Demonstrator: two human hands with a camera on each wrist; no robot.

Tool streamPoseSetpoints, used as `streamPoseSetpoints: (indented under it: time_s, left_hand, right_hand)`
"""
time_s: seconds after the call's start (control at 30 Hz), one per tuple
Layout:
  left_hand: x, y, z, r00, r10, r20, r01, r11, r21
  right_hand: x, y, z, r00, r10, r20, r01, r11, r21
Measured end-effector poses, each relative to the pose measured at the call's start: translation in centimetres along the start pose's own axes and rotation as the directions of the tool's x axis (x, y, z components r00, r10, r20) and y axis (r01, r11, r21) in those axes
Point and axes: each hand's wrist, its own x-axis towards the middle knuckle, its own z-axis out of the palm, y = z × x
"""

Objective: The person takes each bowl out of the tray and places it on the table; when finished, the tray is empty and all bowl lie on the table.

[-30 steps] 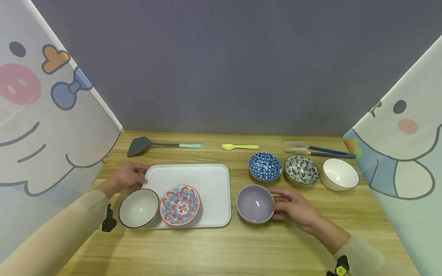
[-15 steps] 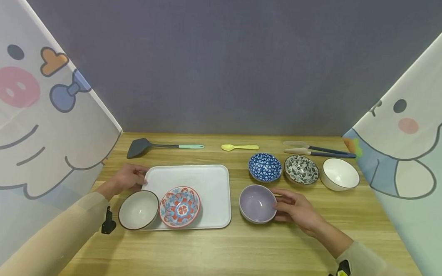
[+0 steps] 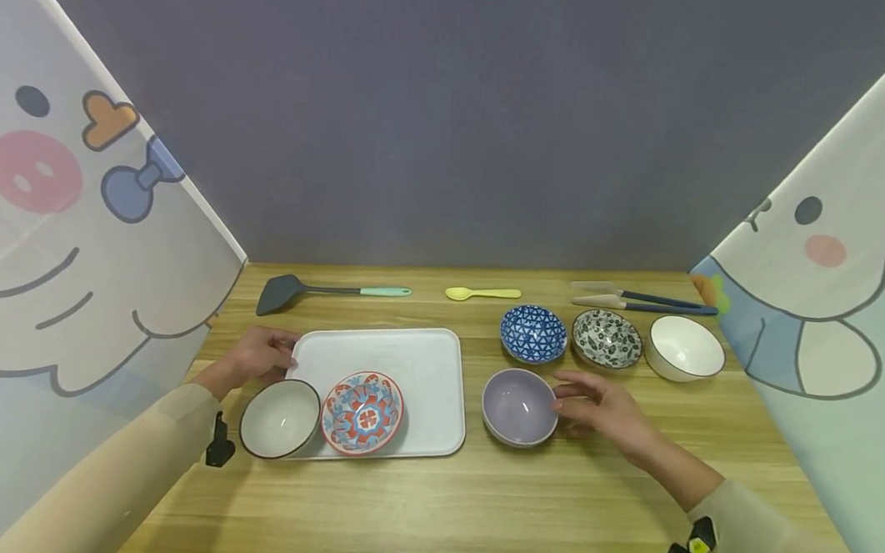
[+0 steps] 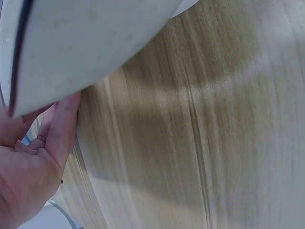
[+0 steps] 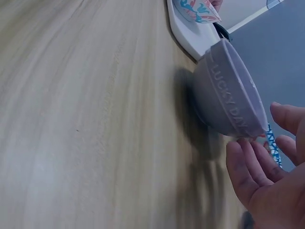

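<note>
In the head view a lavender bowl (image 3: 520,407) stands on the table right of the white tray (image 3: 425,392). My right hand (image 3: 606,412) is beside its right side, fingers spread and loosely bent. The right wrist view shows the bowl's "LUCKY DAY" lettering (image 5: 226,98), with my thumb raised off the rim and the other fingertips right at its wall. My left hand (image 3: 256,357) pinches the tray's upper left edge. On the tray are a red-and-blue patterned bowl (image 3: 363,414) and a dark-rimmed white bowl (image 3: 280,419), which overhangs its left edge. That bowl partly hides my left fingers in the left wrist view.
Behind the lavender bowl stand a blue patterned bowl (image 3: 533,335), a black-and-white floral bowl (image 3: 607,339) and a white bowl (image 3: 685,349). Along the back lie a dark spatula (image 3: 284,293), a yellow spoon (image 3: 482,294) and tongs (image 3: 651,304). Printed panels flank both sides.
The lavender bowl shifted slightly right, then my right hand loosened from it and drew a little away to the right. My left hand stays at the tray.
</note>
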Motion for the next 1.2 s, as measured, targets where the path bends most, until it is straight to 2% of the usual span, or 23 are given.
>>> streamPoseSetpoints:
  time_s: [0.27, 0.47, 0.67, 0.87, 1.2]
  left_hand:
    - [0.0, 0.1, -0.2, 1.000, -0.009, 0.013, 0.009, 1.000, -0.012]
    - [-0.1, 0.2, -0.2, 1.000, -0.010, 0.011, 0.010, 1.000, -0.004]
    - [-0.1, 0.0, 0.0, 1.000, 0.000, 0.001, 0.000, 1.000, -0.016]
    - [-0.3, 0.2, 0.1, 1.000, -0.009, 0.000, 0.009, 1.000, 0.006]
    - [-0.1, 0.2, 0.0, 1.000, -0.017, 0.007, 0.017, 1.000, -0.005]
  right_hand:
    - [0.2, -2.6, -1.3, 0.997, -0.080, -0.004, 0.079, 0.987, -0.137]
    - [1.1, -5.3, -0.1, 0.996, -0.086, 0.016, 0.088, 0.980, -0.176]
    - [2.9, -7.2, 3.0, 0.990, -0.129, 0.061, 0.136, 0.980, -0.145]
    - [5.0, -7.7, 7.1, 0.972, -0.164, 0.171, 0.184, 0.977, -0.110]
    - [8.1, -8.1, 13.0, 0.941, -0.076, 0.331, 0.116, 0.988, -0.105]
